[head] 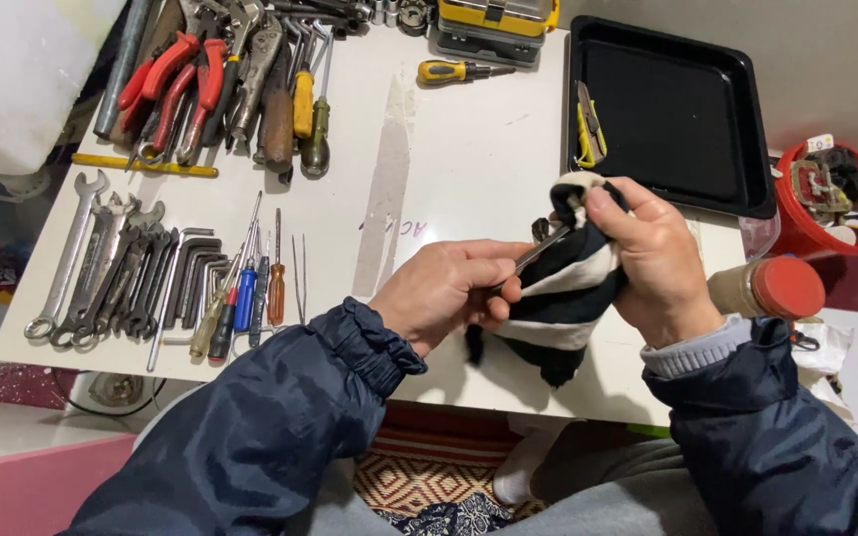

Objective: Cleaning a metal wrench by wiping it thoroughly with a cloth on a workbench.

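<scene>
My left hand (449, 293) pinches a slim metal tool (540, 248) by its lower end, its tip pointing up and to the right. My right hand (652, 258) clutches a black and white striped cloth (563, 298), bunched around the tool's upper end. Thumb and fingers of that hand press the cloth onto the metal tip. Both hands hover above the near edge of a white table (469, 169). Dark blue jacket sleeves cover both forearms.
Wrenches (86, 268), hex keys and small screwdrivers (240, 298) lie in rows at the left. Pliers and screwdrivers (220, 84) lie at the far left. A black tray (672, 109) holding a yellow utility knife (588, 124) sits far right, beside a red bucket (826, 199) and a red-capped jar (772, 288).
</scene>
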